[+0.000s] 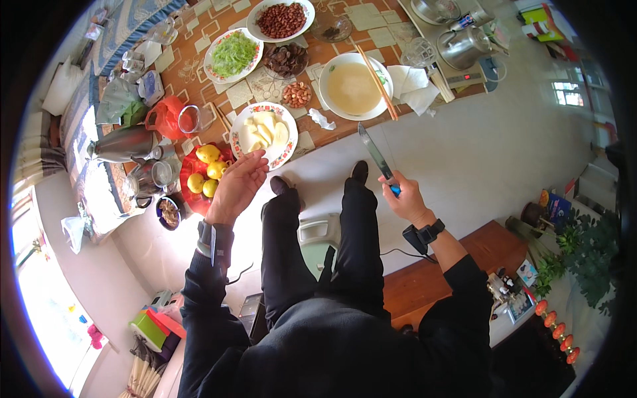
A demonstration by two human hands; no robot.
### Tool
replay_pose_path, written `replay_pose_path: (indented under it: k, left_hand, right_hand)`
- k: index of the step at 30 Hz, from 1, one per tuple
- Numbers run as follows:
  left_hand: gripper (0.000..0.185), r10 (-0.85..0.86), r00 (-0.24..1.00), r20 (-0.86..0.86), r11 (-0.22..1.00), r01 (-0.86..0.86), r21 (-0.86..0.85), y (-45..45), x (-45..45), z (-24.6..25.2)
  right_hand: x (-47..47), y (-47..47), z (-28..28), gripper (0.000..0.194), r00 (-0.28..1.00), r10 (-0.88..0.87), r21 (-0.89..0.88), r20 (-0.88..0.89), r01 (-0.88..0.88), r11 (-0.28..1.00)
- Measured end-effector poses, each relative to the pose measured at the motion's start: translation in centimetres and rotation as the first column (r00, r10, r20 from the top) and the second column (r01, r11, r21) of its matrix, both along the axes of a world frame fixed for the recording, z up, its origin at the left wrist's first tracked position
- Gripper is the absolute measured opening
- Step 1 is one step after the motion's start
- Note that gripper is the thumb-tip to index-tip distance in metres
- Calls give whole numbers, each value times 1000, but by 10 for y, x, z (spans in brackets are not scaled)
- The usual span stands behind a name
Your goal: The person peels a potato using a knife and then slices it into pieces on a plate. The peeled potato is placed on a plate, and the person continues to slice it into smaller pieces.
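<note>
My right hand (407,195) grips a kitchen knife (374,150) by its blue handle, with the blade pointing away towards the table edge. My left hand (244,183) is half curled at the near rim of a flower-patterned plate (287,149); nothing shows in it. Pale cut fruit pieces (265,130) lie on that plate. Left of the hand, several yellow fruits (208,154) sit on a red dish (190,171). To the right of the plate a bowl of cloudy liquid (354,88) stands at the table edge, with wooden chopsticks (378,84) resting across its rim.
Farther back are red beans (280,21), shredded greens (233,54), dark dried slices (285,59) and nuts (297,94) in dishes. Crumpled tissue (322,119) lies near the edge. A steel kettle (464,47) stands right, a flask (124,143) left. A green stool (313,248) shows beneath me.
</note>
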State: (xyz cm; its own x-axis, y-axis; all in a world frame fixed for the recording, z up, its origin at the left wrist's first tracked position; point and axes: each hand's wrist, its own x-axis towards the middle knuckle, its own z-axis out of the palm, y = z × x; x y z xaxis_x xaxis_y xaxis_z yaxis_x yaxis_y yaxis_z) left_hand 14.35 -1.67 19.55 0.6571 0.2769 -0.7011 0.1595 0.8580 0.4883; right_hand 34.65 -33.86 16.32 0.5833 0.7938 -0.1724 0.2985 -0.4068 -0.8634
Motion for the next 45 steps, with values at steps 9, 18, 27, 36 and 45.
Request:
replay_pose_path:
  k: [9,18,27,36,45]
  left_hand:
    - [24,49,999,-2,998,-49,-34,-23,1,103]
    - [31,349,937,8,937,-349,6,-60,30,170]
    - [25,459,878,134,884,-466,28,-97,7,196]
    - [23,686,677,269,648,-735,198,-212,-1,247]
    - [28,918,343,199,317,-936,151,-359,16,282]
  right_hand:
    - [22,-27,113,11,997,68,-6,33,-68,998]
    - [105,-47,135,9,953,294,39,78,-297,954]
    - [153,-33,171,13,889,436,-35,139,-436,899]
    - [218,-23,174,16,785,595,14,171,-606,795]
    - [271,-47,178,16,568,811,-7,142,-818,575]
